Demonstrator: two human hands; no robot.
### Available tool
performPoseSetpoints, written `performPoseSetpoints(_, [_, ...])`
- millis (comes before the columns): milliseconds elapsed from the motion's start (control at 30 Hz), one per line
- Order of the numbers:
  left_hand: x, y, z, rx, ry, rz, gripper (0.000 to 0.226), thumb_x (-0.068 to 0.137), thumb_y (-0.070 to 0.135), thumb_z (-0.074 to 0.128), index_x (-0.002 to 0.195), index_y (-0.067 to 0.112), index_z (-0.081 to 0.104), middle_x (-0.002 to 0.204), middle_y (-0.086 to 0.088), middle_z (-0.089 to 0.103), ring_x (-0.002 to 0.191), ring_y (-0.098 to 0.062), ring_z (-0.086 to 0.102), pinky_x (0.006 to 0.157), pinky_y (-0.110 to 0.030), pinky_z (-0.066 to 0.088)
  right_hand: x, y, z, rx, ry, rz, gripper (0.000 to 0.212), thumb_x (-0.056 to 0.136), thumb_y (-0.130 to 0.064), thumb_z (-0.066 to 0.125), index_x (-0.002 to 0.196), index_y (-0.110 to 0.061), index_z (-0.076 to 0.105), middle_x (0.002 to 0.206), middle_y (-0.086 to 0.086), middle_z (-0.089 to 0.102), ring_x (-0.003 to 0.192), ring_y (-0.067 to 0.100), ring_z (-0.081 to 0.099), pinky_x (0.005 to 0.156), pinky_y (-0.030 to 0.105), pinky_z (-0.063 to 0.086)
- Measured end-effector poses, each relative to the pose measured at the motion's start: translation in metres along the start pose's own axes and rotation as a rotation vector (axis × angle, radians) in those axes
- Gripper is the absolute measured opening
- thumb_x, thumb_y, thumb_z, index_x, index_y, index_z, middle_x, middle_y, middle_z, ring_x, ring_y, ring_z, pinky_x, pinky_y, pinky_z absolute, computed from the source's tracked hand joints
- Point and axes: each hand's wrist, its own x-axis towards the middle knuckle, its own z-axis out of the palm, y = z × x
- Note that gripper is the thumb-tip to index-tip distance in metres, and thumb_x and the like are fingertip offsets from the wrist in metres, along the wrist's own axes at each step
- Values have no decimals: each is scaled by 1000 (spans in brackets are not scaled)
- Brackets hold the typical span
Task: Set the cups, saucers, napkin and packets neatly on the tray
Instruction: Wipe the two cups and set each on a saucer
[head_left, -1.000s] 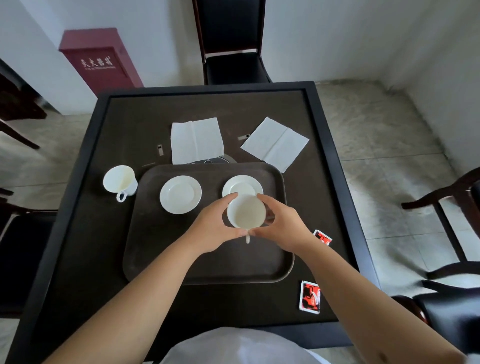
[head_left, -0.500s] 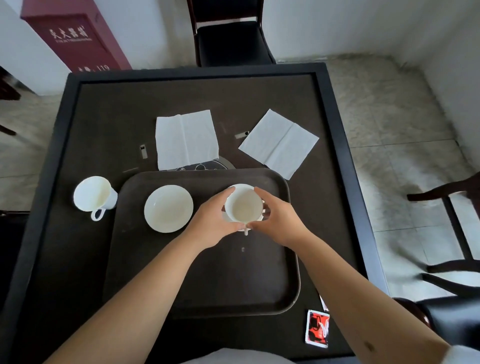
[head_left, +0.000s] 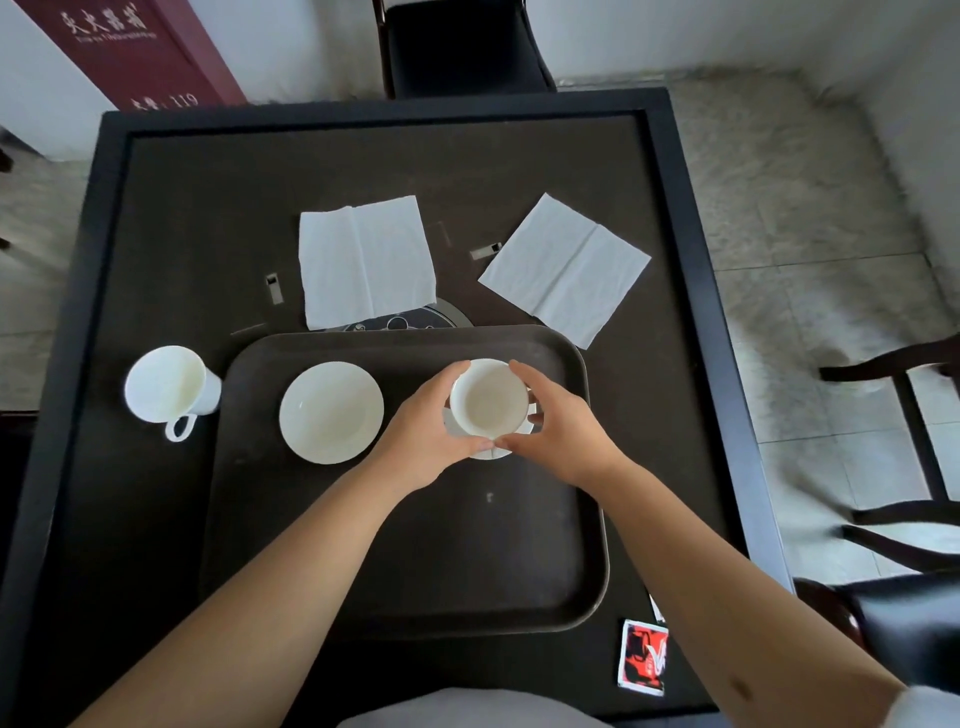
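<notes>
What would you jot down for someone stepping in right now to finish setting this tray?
Left hand and right hand: both grip the cup over the right saucer on the tray; whether it has touched down cannot be told.
Done: both saucers are on the tray; the left saucer is bare.
Left: the second cup stands on the table left of the tray. Two napkins lie beyond it. The red packet lies at its near right corner.
</notes>
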Motion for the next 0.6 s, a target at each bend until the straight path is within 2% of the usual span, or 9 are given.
performPoseSetpoints(233, [-3, -6, 4, -18, 9, 0, 87, 69, 32, 87, 118, 76, 29, 118, 56, 37, 112, 26, 37, 82, -11, 37, -2, -4, 0, -28, -5, -9, 87, 72, -31, 82, 146, -32, 36, 129, -16, 52, 113, 7, 52, 95, 32, 50])
performPoseSetpoints(400, [-5, -11, 9, -4, 5, -32, 93, 72, 32, 86, 143, 49, 27, 121, 60, 29, 114, 29, 31, 86, 1, 28, -4, -7, -2, -42, -32, 31, 91, 71, -35, 82, 147, -36, 31, 130, -16, 51, 113, 6, 53, 96, 36, 49])
performPoseSetpoints(433, [-6, -10, 10, -4, 3, -42, 97, 72, 33, 86, 146, 45, 24, 129, 56, 26, 120, 26, 29, 93, -1, 25, -5, -8, -2, -46, -48, 37, 95, 71, -37, 82, 148, -36, 27, 134, -18, 49, 114, 5, 51, 97, 35, 48])
performPoseSetpoints(500, [-11, -9, 8, 59, 5, -50, 108, 72, 40, 84, 153, 33, 14, 149, 32, 20, 136, 8, 22, 105, -16, 20, -10, -9, -3, -58, -67, 44, 107, 67, -42, 82, 152, -34, 16, 138, -24, 39, 118, 2, 46, 97, 28, 44])
performPoseSetpoints(600, [-24, -8, 4, 320, 51, 39, 101, 78, 50, 73, 151, 35, 5, 162, 8, 10, 145, -14, 18, 108, -32, 28, -21, -10, -4, -85, -38, 25, 110, 68, -47, 79, 153, -33, 11, 144, -24, 30, 126, 0, 37, 95, 19, 32])
